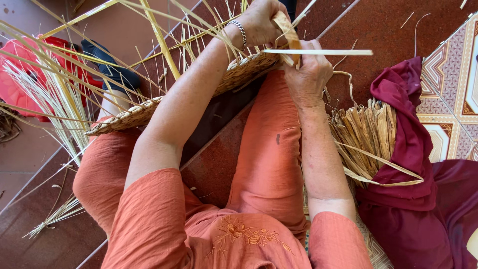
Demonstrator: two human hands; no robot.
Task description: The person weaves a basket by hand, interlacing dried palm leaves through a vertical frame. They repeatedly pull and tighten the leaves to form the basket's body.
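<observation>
Between both hands (pixel 308 69), woven basket rim (pixel 249 67)

Bright daylight, soft shadows, perhaps slight edge distortion.

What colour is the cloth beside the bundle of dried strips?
Dark maroon cloth, plain with no pattern; seen in the head view, right of the bundle of dried strips.

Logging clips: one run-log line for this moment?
left hand: grips flat strip | right hand: pinches pale strip | woven basket on lap
</observation>
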